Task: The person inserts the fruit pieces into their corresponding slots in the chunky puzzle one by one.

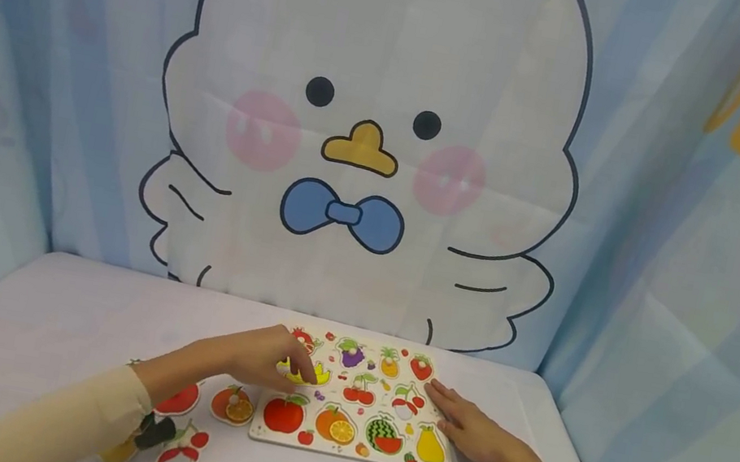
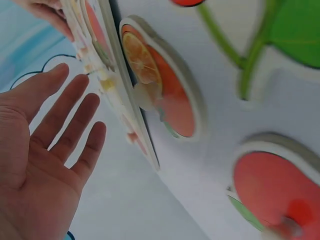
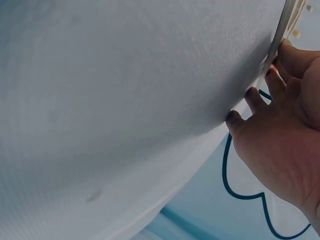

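Note:
A white fruit puzzle board (image 1: 375,456) lies flat on the table, with printed pictures such as a red apple, an orange, a watermelon and a pear. My left hand (image 1: 269,358) reaches over the board's left side, its fingertips close to the yellow banana (image 1: 307,375). In the left wrist view that hand (image 2: 55,145) shows loosely extended, spread fingers with nothing between them. My right hand (image 1: 472,431) rests at the board's right edge, fingers extended. The right wrist view shows this hand's fingertips (image 3: 252,95) down by the table beside the board's edge.
Left of the board lie loose knobbed pieces: an orange (image 1: 232,405), a red fruit (image 1: 180,400), a cherry piece (image 1: 180,455) and a yellow piece (image 1: 118,453), partly behind my left forearm. A curtain printed with a cartoon bird (image 1: 389,36) hangs behind the table.

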